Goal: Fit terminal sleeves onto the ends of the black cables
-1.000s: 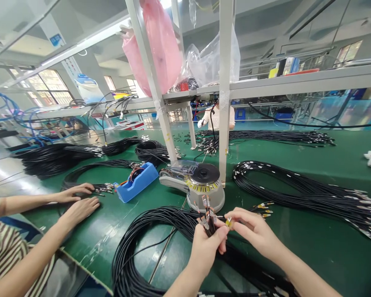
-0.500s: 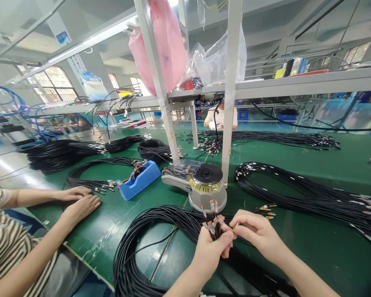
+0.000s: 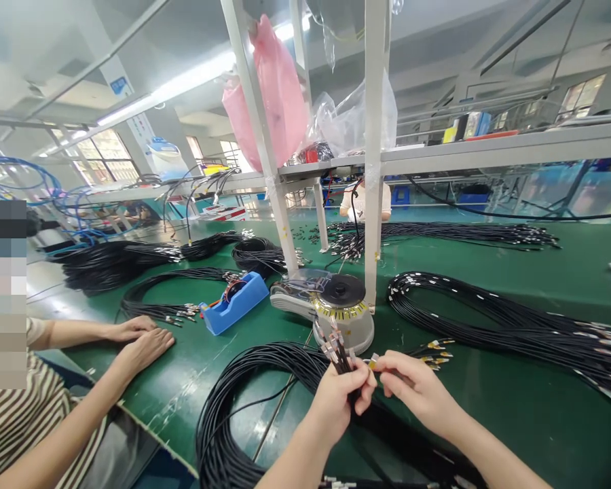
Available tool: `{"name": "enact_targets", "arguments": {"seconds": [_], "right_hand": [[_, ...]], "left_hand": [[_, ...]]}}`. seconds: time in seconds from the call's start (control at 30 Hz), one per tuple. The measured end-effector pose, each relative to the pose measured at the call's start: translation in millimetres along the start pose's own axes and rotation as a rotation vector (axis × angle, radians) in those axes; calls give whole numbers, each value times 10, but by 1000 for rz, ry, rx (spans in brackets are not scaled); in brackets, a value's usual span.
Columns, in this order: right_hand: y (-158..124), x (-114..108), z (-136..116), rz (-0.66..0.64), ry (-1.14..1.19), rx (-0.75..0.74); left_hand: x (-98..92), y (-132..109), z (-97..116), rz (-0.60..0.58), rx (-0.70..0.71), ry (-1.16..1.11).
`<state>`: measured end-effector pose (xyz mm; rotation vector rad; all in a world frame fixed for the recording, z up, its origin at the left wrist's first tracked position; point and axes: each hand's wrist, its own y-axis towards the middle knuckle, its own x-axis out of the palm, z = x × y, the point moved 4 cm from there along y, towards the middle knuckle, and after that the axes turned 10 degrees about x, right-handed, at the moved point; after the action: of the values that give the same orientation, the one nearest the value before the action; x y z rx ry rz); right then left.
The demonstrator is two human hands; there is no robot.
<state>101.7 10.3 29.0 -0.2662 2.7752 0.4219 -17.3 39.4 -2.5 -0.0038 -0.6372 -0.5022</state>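
Note:
My left hand [image 3: 339,401] is closed round a bunch of black cable ends [image 3: 332,346] with metal terminals that stick up from the fist. My right hand [image 3: 412,387] pinches one cable end [image 3: 373,363] with a yellow tip, close against my left thumb. Both hands hover over a large coil of black cables [image 3: 244,407] on the green table [image 3: 540,401]. Just behind the hands stands a grey tape dispenser machine [image 3: 330,305]. A few yellow-tipped cable ends [image 3: 435,352] lie on the table right of my right hand.
A person in a striped top sits at the left, both hands [image 3: 140,339] flat on the table by a cable bundle. A blue tape dispenser [image 3: 234,302] sits behind them. More black cable bundles [image 3: 493,316] lie right and far back. White frame posts [image 3: 371,170] rise behind the machine.
The cable ends in my left fist now tilt leftward, and my right hand holds the yellow-tipped end closer to my left thumb. The view has risen slightly. The neighbour's hands barely moved.

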Motion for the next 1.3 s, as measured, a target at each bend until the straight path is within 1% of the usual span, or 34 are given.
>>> {"name": "enact_targets", "arguments": {"seconds": [0.1, 0.2, 0.3, 0.37, 0.4, 0.47, 0.57, 0.63, 0.7, 0.8, 0.87, 0.93, 1.0, 1.13, 1.2, 1.3], "right_hand": [[-19, -34, -15, -4, 142, 52], [-16, -9, -51, -8, 248, 89], [7, 44, -78, -14, 273, 126], [19, 40, -69, -1, 261, 157], [21, 18, -57, -4, 241, 173], [12, -80, -26, -26, 150, 199], [-11, -342, 30, -81, -91, 253], [6, -531, 55, -100, -229, 298], [94, -681, 48, -38, -259, 311], [367, -783, 63, 190, -100, 335], [596, -749, 139, 295, 3, 386], [815, -664, 234, 307, 19, 416], [969, -582, 321, 291, 21, 429], [1076, -470, 414, 239, 59, 410], [1091, -446, 423, 240, 80, 389], [1116, -443, 366, 276, 92, 342]], "left_hand": [[-18, 2, -7, -6, -1, 14], [-20, 1, -19, -5, 5, 15], [2, -2, -31, -1, 18, 24], [29, -6, -40, -10, 31, 67], [42, -9, -43, -11, 41, 95], [53, -14, -39, 25, 70, 132], [48, -15, 13, 112, 181, 135], [55, -9, 51, 115, 252, 135], [56, 1, 62, 99, 275, 135], [33, 19, 21, 72, 231, 109], [12, 28, -18, 51, 199, 91], [-10, 32, -42, 45, 191, 78], [-24, 32, -44, 53, 213, 63], [-21, 25, -24, 74, 271, 57], [-15, 26, -33, 75, 257, 78], [-18, 30, -68, 73, 192, 103]]}}
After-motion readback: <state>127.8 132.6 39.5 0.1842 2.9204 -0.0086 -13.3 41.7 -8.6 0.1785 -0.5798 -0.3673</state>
